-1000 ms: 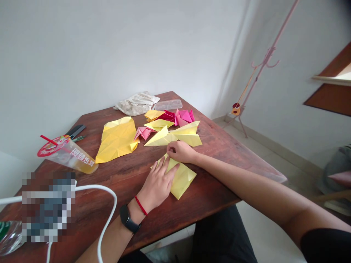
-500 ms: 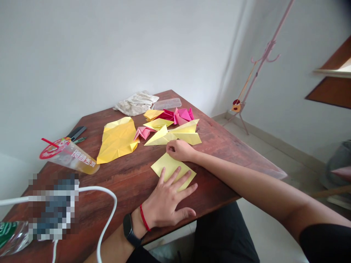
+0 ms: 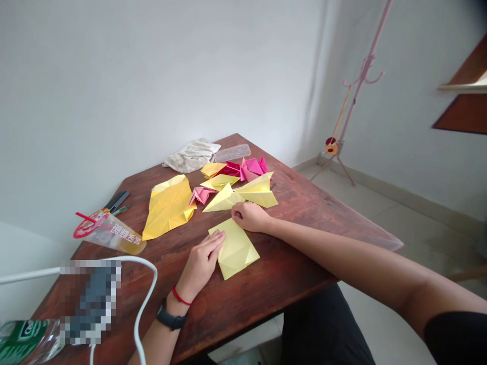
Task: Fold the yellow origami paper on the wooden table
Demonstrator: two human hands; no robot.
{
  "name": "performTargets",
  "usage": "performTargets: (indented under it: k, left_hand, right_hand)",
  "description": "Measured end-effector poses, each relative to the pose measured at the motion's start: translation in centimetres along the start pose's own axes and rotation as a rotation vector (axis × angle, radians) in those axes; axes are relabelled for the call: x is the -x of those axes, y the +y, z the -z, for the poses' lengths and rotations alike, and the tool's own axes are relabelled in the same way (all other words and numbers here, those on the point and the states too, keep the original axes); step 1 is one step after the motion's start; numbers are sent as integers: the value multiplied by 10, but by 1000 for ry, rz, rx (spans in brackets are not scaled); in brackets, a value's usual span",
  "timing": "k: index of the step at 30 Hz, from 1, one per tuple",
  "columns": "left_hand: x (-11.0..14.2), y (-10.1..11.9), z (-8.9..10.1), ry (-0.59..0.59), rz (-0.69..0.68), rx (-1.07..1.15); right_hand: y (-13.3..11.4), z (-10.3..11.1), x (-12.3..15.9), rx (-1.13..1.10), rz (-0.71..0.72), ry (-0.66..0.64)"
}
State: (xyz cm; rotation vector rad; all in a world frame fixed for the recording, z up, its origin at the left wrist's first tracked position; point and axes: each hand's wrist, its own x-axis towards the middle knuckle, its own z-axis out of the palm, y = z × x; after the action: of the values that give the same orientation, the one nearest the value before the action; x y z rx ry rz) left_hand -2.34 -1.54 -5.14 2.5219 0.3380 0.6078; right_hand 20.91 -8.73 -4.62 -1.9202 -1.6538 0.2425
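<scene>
The pale yellow origami sheet (image 3: 236,251) lies mid-counter (image 3: 243,309), creased and partly folded, with a flap on top. Folded yellow and pink pieces (image 3: 243,182) sit just above it, and a creased deeper yellow sheet (image 3: 167,208) sits to the left. Right hand (image 3: 249,217) is curled at its top edge — pinching or not, can't tell. Left hand (image 3: 201,262) lies flat against its left edge, ungripped, fingers now together, not spread — sheet now turned, corner pointing down.

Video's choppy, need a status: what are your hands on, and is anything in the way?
Left hand at left corner of folded pale yellow paper. Right hand at its top edge. Folded yellow paper pieces just beyond right hand.
</scene>
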Motion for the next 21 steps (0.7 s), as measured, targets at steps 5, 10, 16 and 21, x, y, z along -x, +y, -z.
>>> performTargets:
  k: [5, 10, 16, 21]
  left_hand:
    - [-3, -14, 15, 124, 99, -38]
    - [-1, -15, 9, 177, 148, -86]
    - [-7, -14, 7, 200, 312, -158]
    - [-8, -10, 8, 133, 363, -177]
  right_hand:
    - [1, 0, -1, -2, 5, -7]
    - [2, 0, -1, -5, 3, -16]
    - [0, 2, -1, 5, -5, -22]
    - [-1, 2, -1, 11, -9, -21]
